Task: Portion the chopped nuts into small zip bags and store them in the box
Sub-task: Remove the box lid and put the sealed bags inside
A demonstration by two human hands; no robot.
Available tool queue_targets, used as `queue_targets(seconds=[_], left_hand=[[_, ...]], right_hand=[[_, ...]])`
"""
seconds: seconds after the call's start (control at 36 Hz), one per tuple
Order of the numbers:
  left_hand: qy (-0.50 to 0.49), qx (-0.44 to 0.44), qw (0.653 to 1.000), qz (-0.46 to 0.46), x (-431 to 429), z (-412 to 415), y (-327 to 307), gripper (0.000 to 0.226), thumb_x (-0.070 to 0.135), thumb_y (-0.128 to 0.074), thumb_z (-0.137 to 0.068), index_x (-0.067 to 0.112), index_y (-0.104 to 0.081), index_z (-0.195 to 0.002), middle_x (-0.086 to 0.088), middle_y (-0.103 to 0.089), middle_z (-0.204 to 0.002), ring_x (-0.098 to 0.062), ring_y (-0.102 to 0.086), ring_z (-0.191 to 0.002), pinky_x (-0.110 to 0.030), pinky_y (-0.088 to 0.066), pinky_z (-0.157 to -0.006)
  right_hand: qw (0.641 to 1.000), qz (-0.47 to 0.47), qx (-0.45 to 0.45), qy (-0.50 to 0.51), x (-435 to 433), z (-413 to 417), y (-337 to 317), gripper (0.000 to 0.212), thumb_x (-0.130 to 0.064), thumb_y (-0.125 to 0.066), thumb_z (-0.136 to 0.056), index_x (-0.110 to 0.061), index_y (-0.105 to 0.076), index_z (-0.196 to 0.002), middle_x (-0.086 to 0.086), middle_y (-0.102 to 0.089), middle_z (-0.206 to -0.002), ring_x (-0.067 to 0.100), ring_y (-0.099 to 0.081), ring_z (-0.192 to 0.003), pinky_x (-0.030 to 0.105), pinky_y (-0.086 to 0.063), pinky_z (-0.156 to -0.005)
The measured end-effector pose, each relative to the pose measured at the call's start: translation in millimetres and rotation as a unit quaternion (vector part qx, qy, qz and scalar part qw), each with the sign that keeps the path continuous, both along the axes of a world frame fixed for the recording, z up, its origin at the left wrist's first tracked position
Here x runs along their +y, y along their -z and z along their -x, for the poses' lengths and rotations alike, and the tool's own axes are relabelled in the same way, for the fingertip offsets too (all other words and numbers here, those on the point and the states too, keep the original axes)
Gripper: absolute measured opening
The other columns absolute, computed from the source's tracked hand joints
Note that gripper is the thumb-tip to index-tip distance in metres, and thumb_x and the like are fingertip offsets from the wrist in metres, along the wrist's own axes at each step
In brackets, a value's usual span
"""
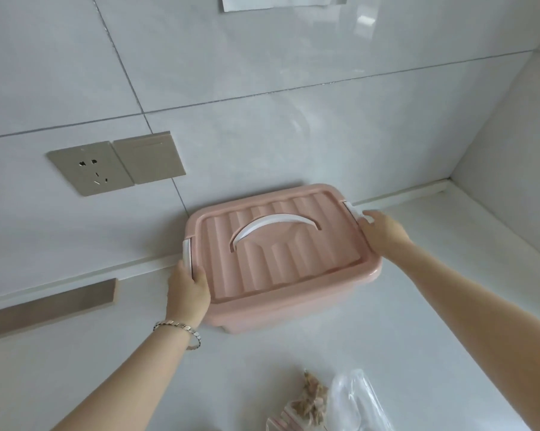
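The left hand (187, 290) has its fingers curled round the left clip (186, 253) of the pink box (293, 309). The right hand (383, 234) hooks bent fingers over the right clip (352, 209). The ribbed lid (281, 262) is on, with its white handle (274, 223) lying flat, and it hides whatever is inside. The box sits on the white counter (417, 337) against the wall. At the near edge, well apart from it, chopped nuts (312, 402) lie in an open bag beside clear plastic bags (355, 402).

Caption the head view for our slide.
Left hand and right hand on the white latches of a lidded pink box.
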State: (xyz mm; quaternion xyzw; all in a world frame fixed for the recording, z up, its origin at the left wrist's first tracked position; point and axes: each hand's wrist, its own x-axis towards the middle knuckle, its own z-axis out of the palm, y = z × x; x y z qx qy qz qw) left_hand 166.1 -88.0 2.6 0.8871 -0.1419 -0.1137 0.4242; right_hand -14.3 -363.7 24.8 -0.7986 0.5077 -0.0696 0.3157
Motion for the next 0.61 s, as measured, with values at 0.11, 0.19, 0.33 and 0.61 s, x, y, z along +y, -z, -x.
queue_targets(seconds=[0.11,0.19,0.33,0.61], left_hand=[[-0.013,0.006,1.000,0.028,-0.6,-2.0,0.1,0.022,0.023,-0.035,-0.097,0.006,-0.048,-0.090,-0.003,-0.045,-0.066,-0.024,-0.043,-0.062,-0.028,-0.030,-0.052],[-0.034,0.008,0.999,0.033,0.8,-8.2,2.2,0.017,0.024,-0.038,-0.096,0.012,-0.049,-0.090,-0.004,-0.050,-0.073,-0.028,-0.046,-0.072,-0.032,-0.033,-0.061],[-0.027,0.023,0.998,0.044,13.4,-1.8,4.1,0.015,0.027,-0.041,-0.095,0.019,-0.053,-0.091,-0.013,-0.059,-0.076,-0.029,-0.049,-0.067,-0.033,-0.035,-0.058],[-0.018,0.007,0.998,0.060,34.8,23.6,5.2,0.031,0.023,-0.039,-0.096,-0.001,-0.049,-0.079,-0.010,-0.043,-0.061,-0.025,-0.036,-0.059,-0.033,-0.027,-0.054]], right_hand=[[0.997,-0.028,-0.073,-0.012,-6.1,-5.7,10.9,0.033,-0.029,-0.039,-0.097,-0.010,-0.063,-0.108,0.011,-0.063,-0.104,0.024,-0.055,-0.093,0.027,-0.035,-0.073],[0.998,0.000,-0.051,-0.027,-4.3,-5.5,9.5,0.031,-0.027,-0.038,-0.097,-0.010,-0.061,-0.085,0.010,-0.059,-0.082,0.025,-0.050,-0.078,0.028,-0.033,-0.064],[0.997,0.027,0.025,-0.074,-4.8,7.3,8.3,0.036,-0.023,-0.032,-0.097,-0.016,-0.049,-0.066,0.010,-0.056,-0.079,0.027,-0.049,-0.077,0.030,-0.035,-0.065],[0.992,0.103,0.051,-0.054,35.3,45.1,-5.2,0.033,-0.009,-0.040,-0.093,-0.007,-0.055,-0.122,0.018,-0.052,-0.123,0.034,-0.047,-0.112,0.035,-0.037,-0.092]])
